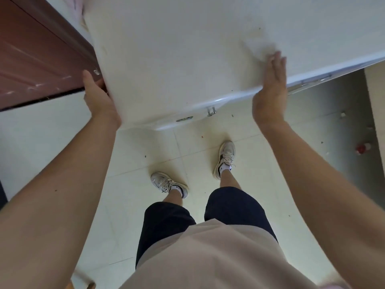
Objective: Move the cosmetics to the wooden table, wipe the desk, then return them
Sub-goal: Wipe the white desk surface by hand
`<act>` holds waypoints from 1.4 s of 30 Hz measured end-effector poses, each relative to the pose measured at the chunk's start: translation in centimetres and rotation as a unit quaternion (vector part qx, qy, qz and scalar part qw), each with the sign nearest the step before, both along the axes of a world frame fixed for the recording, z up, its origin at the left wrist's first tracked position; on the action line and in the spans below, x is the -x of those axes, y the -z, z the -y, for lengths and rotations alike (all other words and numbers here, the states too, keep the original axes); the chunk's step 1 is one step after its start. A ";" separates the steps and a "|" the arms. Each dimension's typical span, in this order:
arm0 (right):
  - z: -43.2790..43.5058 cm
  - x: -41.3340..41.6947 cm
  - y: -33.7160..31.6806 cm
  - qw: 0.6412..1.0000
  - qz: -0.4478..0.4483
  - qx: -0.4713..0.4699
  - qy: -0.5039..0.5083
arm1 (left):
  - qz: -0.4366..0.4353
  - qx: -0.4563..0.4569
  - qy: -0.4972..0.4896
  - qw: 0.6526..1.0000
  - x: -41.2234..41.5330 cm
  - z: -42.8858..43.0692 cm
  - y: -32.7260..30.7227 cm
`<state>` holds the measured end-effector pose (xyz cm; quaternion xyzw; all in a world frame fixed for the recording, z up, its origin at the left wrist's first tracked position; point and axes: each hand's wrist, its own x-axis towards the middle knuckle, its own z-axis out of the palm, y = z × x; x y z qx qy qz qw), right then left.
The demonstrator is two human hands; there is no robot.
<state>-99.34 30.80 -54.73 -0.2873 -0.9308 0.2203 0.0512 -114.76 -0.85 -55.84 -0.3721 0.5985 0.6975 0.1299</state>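
The person is standing over a pale tiled floor (145, 147), one shoe (226, 157) ahead of the other, close against the front edge of the white desk (166, 49). A stance this close is probably helping reach across the top.

The left hand (98, 97) is holding the desk's left edge beside the reddish-brown cabinet (37, 55). Its thumb is lying up along the side and its fingers are tucked out of sight under the edge. It looks to be bracing the desk, which is worth doing while the other hand is rubbing.

The right hand (270, 88) is lying over the front edge towards the right. Its fingers are straight and pressed together, and the fingertips are bearing down on a blurred pale cloth (258, 47), or perhaps a tissue. This is most likely the wiping step. It is going best with the palm flat, even pressure, and overlapping strokes running from the far side back to the front edge, so the dark specks are being swept off rather than spread.

No cosmetics are showing in this view, so presumably they are sitting on the wooden table, out of frame.
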 end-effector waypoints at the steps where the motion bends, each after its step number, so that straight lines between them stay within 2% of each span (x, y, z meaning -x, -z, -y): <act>1: -0.2 -0.2 0.5 0.999 0.031 -0.019 0.019 | 0.001 -0.004 0.003 1.000 0.0 0.0 -0.1; 4: 6.6 -0.7 2.1 0.998 0.021 -0.053 -0.010 | 0.025 -0.013 0.029 0.999 -0.2 0.6 -0.7; 7: 17.0 -0.5 2.8 0.992 -0.036 -0.041 -0.110 | 0.043 -0.028 0.126 0.991 0.3 2.7 -1.3; 11: 27.9 -0.1 3.5 0.957 -0.049 -0.048 -0.283 | 0.050 -0.048 0.247 0.967 1.9 5.8 -2.2; 14: 30.3 -0.3 4.1 0.922 -0.033 -0.061 -0.380 | 0.047 -0.034 0.291 0.955 2.0 7.0 -2.5; 15: 30.0 -0.7 4.3 0.915 -0.023 -0.067 -0.397 | 0.046 -0.044 0.282 0.957 1.6 7.1 -2.5; 17: 28.0 -1.7 4.6 0.923 0.000 -0.038 -0.383 | 0.046 -0.073 0.254 0.964 0.6 7.2 -2.4; 21: 21.4 -3.6 5.2 0.947 0.077 0.098 -0.296 | 0.052 -0.088 0.192 0.976 -2.5 6.4 -2.1; 24: 16.2 -3.8 4.9 0.947 0.146 0.073 -0.275 | 0.057 -0.082 0.147 0.984 -5.2 5.5 -2.2; 26: 13.6 -3.4 4.2 0.943 0.157 0.055 -0.288 | 0.066 -0.067 0.136 0.986 -7.1 5.0 -2.7; 30: 10.5 -1.3 1.6 0.923 0.174 0.070 -0.336 | 0.087 0.033 0.143 0.985 -11.7 4.3 -5.5; 36: 12.0 1.0 -4.0 0.876 0.188 0.114 -0.428 | 0.086 0.152 0.053 0.983 -19.2 5.6 -10.9; 39: 15.7 1.4 -7.9 0.851 0.161 0.126 -0.483 | 0.066 0.210 0.005 0.975 -23.7 8.4 -15.2; 42: 21.8 0.2 -12.6 0.824 0.087 0.144 -0.542 | 0.037 0.319 -0.002 0.947 -29.5 12.9 -20.0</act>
